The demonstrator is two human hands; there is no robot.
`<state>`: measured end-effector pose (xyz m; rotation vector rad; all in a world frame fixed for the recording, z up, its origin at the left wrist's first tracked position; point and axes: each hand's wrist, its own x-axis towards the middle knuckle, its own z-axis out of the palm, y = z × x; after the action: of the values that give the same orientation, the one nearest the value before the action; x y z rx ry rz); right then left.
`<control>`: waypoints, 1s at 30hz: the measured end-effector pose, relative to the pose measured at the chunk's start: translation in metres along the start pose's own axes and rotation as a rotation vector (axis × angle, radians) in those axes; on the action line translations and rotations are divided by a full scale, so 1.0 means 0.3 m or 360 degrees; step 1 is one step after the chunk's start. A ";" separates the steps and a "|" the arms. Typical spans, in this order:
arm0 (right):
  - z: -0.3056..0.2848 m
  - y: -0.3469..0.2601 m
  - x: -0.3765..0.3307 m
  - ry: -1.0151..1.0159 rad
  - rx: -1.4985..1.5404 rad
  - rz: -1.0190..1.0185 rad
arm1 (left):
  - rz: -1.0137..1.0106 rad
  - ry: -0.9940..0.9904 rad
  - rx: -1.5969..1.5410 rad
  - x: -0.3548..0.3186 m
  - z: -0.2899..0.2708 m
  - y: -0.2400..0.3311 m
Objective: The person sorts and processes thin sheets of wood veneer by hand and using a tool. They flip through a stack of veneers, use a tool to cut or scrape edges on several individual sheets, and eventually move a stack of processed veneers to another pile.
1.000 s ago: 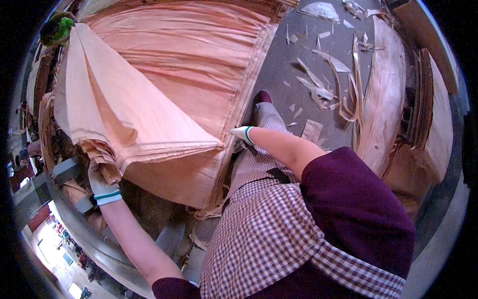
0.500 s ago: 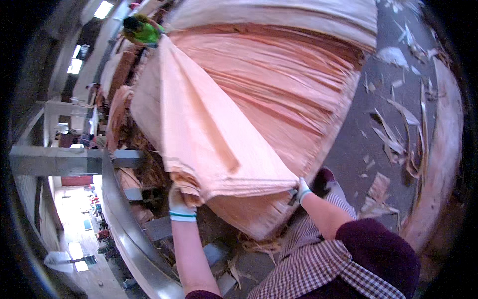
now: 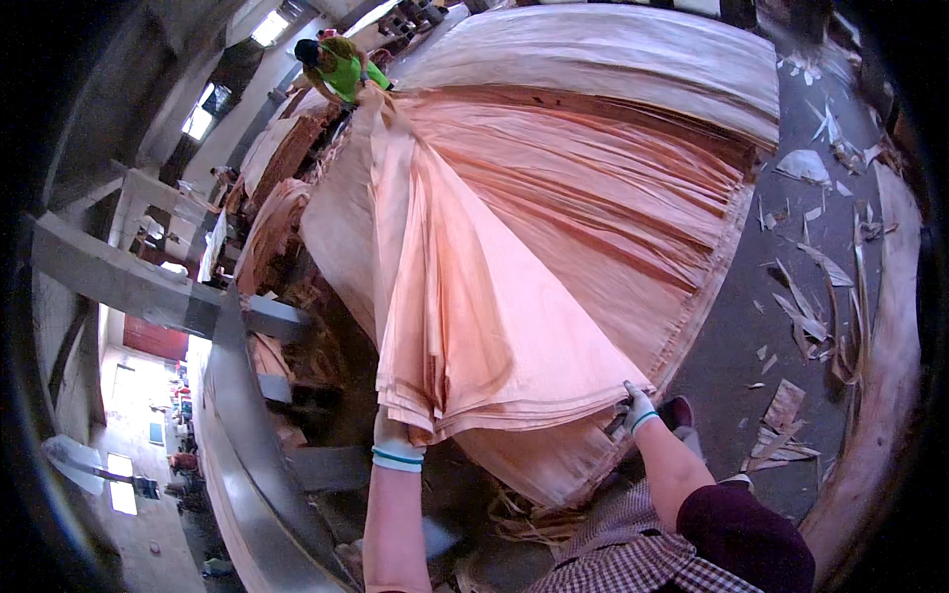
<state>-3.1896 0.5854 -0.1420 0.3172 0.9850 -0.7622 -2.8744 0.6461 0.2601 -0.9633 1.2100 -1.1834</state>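
Both my hands wear white gloves with green-banded cuffs and hold the near edge of several thin pinkish wood veneer sheets (image 3: 534,326). My left hand (image 3: 397,447) is at the left end, under the bunched folds; the sheets hide its fingers. My right hand (image 3: 638,403) pinches the right corner. The sheets hang in curved folds and narrow toward the far end. There a co-worker (image 3: 341,74) in a green top grips them. Beneath lies a broad stack of veneer (image 3: 613,188), its pink layers wrinkled, with a paler layer (image 3: 613,69) at the far side.
Torn veneer scraps (image 3: 791,306) litter the grey floor on the right, beside a long pale strip (image 3: 885,296). At left stand a grey beam (image 3: 129,267) and a curved metal edge (image 3: 247,465). More brown veneer (image 3: 272,227) is piled beyond the beam.
The held sheets have sagged into deeper folds at the left and far end. The whole scene has shifted right and down in view. Both hands still hold the edge.
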 end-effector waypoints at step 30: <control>0.459 0.379 -1.041 -0.0450 -0.1636 -0.0652 | 0.3250 0.0262 0.5645 -0.762 0.181 -0.162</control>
<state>-3.1243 0.7229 0.1839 -0.8819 1.0555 -0.5502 -2.8203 0.8604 0.3533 -3.2902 1.6013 -0.2657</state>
